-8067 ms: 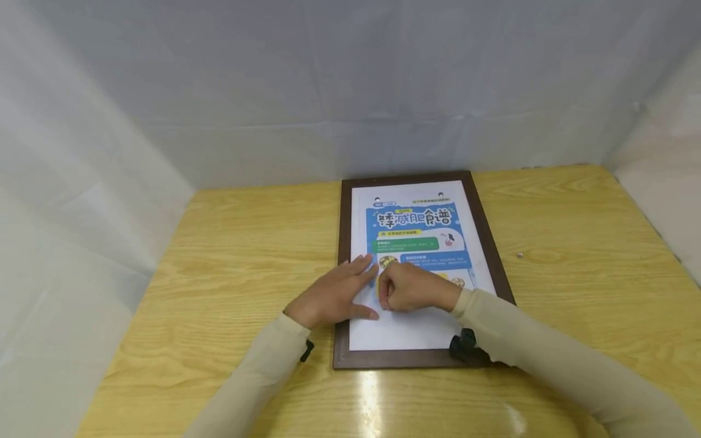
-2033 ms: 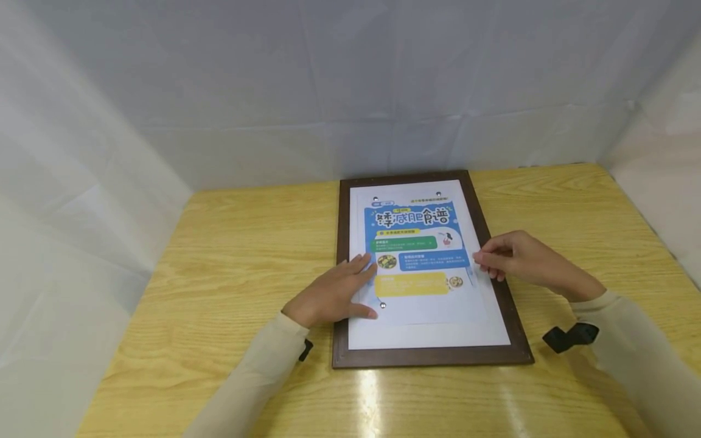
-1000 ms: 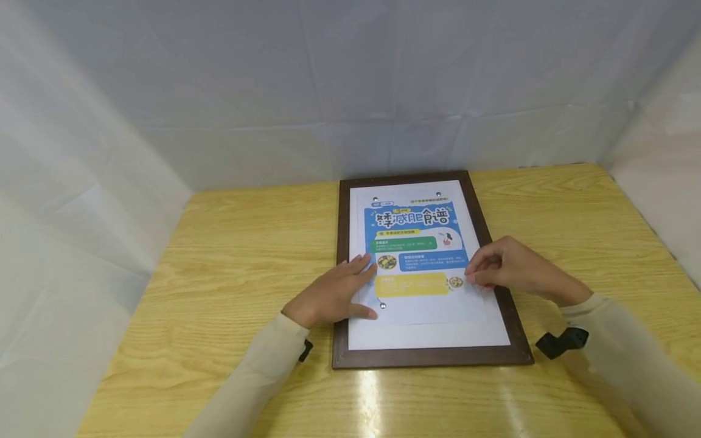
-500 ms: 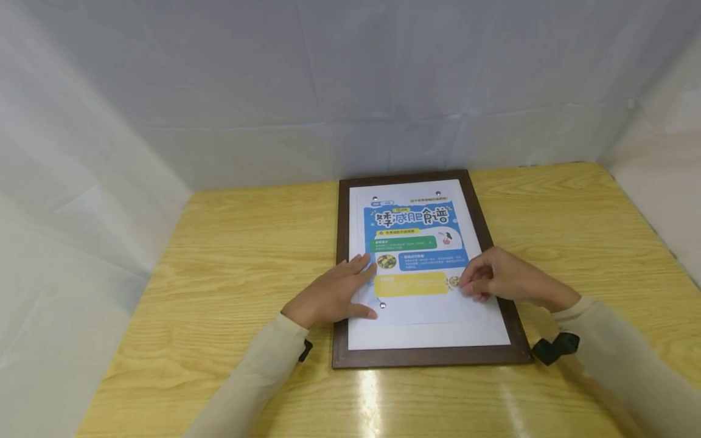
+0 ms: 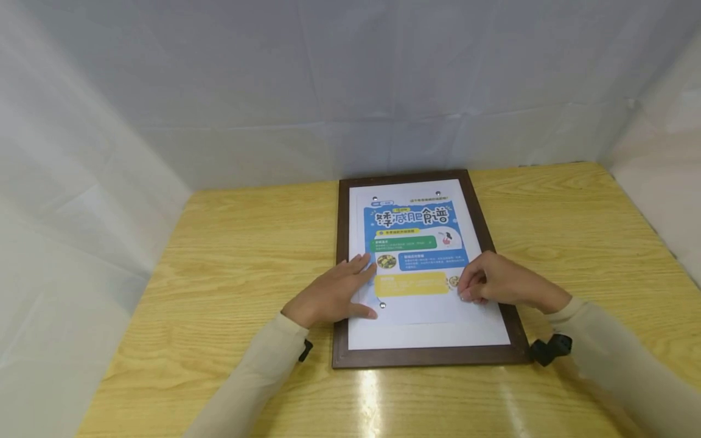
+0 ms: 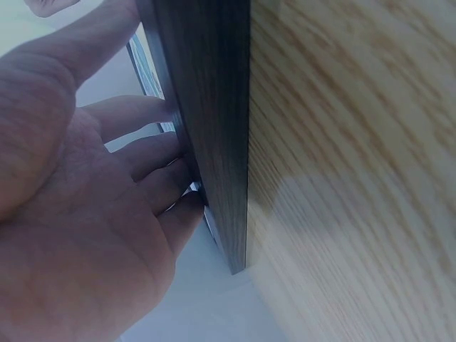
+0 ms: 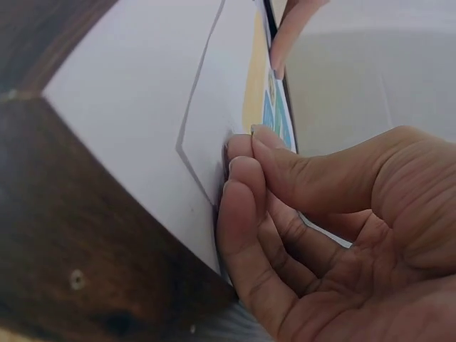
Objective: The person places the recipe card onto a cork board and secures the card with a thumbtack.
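Observation:
A printed poster sheet (image 5: 416, 310) lies on a white board with a brown frame (image 5: 432, 357). Small round silver studs hold it at its top left (image 5: 375, 199), top right (image 5: 438, 193) and lower left (image 5: 383, 305). My left hand (image 5: 331, 295) rests with spread fingers across the frame's left side and the sheet's edge. At the sheet's lower right, my right hand (image 5: 501, 280) pinches something tiny and silvery (image 7: 254, 130), mostly hidden between thumb and fingertips. It looks like another stud; whether pin or magnet I cannot tell.
The board lies on a wood-grain table (image 5: 246, 255), near its back edge. Pale plastic sheeting (image 5: 328, 79) hangs behind and at both sides. A dark wrist camera (image 5: 552, 350) sits under the right sleeve.
The right hand has left the lower-left stud, which now sits on the sheet. The loose silver stud is gone from the table. The right hand has moved left and down onto the sheet's lower right.

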The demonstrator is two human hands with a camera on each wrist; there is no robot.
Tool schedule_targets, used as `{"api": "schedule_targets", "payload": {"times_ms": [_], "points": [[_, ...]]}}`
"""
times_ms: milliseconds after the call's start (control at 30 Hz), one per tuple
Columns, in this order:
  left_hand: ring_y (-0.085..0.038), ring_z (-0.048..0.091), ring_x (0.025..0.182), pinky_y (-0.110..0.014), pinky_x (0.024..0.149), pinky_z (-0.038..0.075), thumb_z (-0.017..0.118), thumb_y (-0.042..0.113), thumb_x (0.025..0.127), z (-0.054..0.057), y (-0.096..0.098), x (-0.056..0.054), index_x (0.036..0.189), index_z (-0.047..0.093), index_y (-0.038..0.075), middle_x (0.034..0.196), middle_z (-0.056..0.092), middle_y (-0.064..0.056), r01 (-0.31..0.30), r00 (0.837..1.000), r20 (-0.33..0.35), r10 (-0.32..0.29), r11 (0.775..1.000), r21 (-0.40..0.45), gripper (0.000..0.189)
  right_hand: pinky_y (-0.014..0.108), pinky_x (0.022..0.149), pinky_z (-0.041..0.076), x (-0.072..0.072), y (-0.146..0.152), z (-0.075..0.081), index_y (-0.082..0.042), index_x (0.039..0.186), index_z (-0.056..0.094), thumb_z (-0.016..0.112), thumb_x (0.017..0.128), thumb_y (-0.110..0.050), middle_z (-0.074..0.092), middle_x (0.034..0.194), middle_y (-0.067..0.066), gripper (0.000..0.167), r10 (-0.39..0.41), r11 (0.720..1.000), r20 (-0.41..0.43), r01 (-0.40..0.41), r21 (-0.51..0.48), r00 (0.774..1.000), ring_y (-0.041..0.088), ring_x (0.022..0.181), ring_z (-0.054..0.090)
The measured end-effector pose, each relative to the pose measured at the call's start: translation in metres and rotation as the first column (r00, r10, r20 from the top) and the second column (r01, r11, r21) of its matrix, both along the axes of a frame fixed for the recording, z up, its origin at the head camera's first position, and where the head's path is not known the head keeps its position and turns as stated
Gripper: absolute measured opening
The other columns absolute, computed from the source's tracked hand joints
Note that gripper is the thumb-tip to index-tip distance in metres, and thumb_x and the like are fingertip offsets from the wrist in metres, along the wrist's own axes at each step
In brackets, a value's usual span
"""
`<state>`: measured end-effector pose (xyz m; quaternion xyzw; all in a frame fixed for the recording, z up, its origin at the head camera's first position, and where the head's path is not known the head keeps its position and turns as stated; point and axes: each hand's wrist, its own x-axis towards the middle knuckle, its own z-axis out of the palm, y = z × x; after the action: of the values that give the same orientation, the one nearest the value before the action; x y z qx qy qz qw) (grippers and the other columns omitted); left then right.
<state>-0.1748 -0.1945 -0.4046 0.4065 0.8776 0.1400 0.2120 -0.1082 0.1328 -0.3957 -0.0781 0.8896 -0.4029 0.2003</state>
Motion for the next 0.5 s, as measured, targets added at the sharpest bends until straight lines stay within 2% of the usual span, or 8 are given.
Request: {"api": "schedule_targets", "payload": {"times_ms": [267, 500], "points": [[-0.026, 0.009, 0.155, -0.038, 0.126, 0.01, 0.072, 0.045, 0.092, 0.0003, 0.0001, -0.0001, 0.16, 0.026, 0.004, 0.168, 0.011, -0.012, 0.001, 1.0, 0.001, -0.001, 1.0, 0.0, 0.092, 0.029, 0.055, 0.052, -0.003, -0.0065, 0.003, -0.002, 0.082, 0.075, 0.077, 0.085, 0.0, 0.066, 0.07, 0.002, 0.004, 0.009, 0.998, 0.005, -0.009, 0.055, 1.0, 0.016, 0.063, 0.057], [-0.026, 0.01, 0.155, -0.038, 0.126, 0.01, 0.072, 0.045, 0.091, 0.0002, 0.0002, -0.0009, 0.159, 0.026, 0.004, 0.168, 0.011, -0.012, 0.013, 1.0, -0.006, -0.013, 1.0, -0.007, 0.092, 0.03, 0.056, 0.05, -0.0079, -0.0088, 0.0058, -0.005, 0.082, 0.073, 0.074, 0.085, 0.004, 0.061, 0.068, 0.004, 0.009, 0.008, 0.997, 0.076, -0.014, 0.072, 0.997, 0.016, 0.061, 0.055]]}}
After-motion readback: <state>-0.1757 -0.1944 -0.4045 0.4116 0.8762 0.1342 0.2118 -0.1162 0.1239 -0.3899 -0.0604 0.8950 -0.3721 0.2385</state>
